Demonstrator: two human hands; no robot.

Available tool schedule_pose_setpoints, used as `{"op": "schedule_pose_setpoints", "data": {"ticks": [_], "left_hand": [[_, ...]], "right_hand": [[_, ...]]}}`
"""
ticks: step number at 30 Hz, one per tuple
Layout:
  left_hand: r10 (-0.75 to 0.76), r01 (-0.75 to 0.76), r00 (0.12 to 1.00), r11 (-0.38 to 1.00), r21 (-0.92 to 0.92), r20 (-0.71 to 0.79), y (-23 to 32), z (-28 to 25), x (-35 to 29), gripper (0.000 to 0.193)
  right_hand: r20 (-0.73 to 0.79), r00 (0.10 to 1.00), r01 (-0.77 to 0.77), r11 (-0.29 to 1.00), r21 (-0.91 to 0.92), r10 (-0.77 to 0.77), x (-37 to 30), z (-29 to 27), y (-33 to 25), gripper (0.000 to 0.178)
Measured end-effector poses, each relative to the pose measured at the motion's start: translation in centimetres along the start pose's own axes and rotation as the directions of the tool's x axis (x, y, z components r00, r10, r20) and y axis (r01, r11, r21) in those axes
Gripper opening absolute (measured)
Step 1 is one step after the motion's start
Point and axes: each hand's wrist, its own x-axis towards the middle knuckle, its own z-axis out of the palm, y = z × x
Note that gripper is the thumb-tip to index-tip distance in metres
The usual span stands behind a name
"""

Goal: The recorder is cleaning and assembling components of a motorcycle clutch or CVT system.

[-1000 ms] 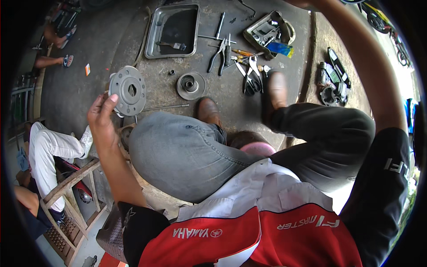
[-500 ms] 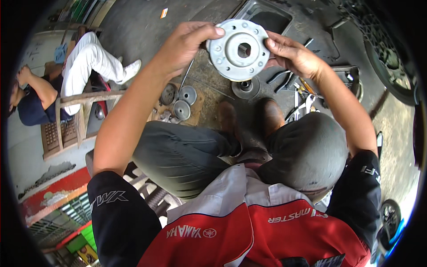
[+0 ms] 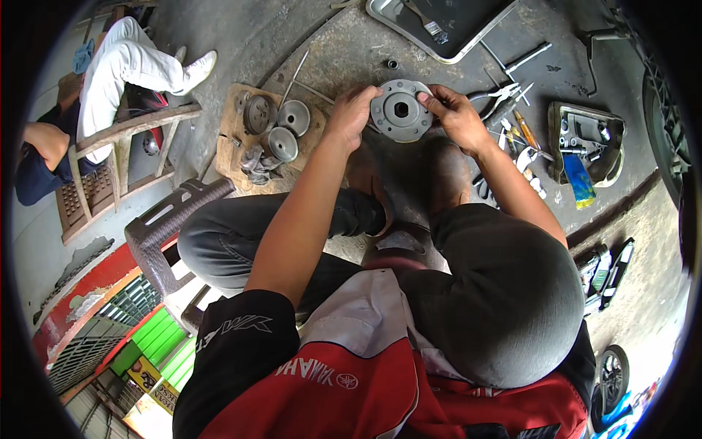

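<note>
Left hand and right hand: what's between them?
In the head view, a grey metal disc with a central hole; the left hand and right hand hold its rim.

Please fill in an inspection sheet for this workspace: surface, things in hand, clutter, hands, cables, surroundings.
Surface: grey floor, stained.
Things in hand: round grey metal disc with a central hole.
Clutter: tray with brush, pliers, orange-handled screwdriver, open tool case, wooden board bearing round metal parts.
Hands: left hand and right hand hold the metal disc from opposite sides.
Cables: nothing seen.
Surroundings: another person's white-trousered legs beside a wooden chair at left; wheel at lower right.
</note>
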Motion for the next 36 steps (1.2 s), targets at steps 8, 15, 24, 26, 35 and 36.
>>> {"op": "schedule_pose_setpoints", "data": {"ticks": [8, 15, 24, 26, 35, 36], "left_hand": [[-0.008, 0.013, 0.995, 0.999, 0.044, -0.104, -7.0, -1.0, 2.5, 0.063], [0.061, -0.061, 0.998, 0.998, 0.007, -0.009, -7.8, -2.2, 3.0, 0.062], [-0.180, 0.210, 0.925, 0.976, -0.054, 0.335, -7.5, -3.5, 8.3, 0.035], [-0.170, 0.204, 0.903, 0.978, -0.044, 0.395, -7.5, -3.6, 8.6, 0.048], [-0.141, 0.177, 0.959, 0.975, -0.132, 0.245, -9.8, 0.8, 6.7, 0.053], [-0.116, 0.141, 0.971, 0.984, -0.109, 0.207, -10.1, 0.9, 6.3, 0.051]], "right_hand": [[-0.089, 0.996, -0.013, 0.967, -0.255, -0.010, 2.9, 0.1, 2.3, 0.058], [-0.197, 0.974, -0.137, 0.982, -0.128, 0.110, 3.1, 1.1, 3.6, 0.067], [-0.040, 0.930, -0.333, 0.882, 0.332, 0.366, 0.4, 0.1, 7.2, 0.132], [-0.096, 0.924, -0.314, 0.879, 0.359, 0.370, 0.4, 0.5, 7.5, 0.136], [-0.155, 0.973, -0.159, 0.984, 0.077, 0.169, -0.7, -3.2, 7.7, 0.117], [-0.125, 0.964, -0.203, 0.955, 0.217, 0.233, -0.6, -3.3, 7.7, 0.111]]}}
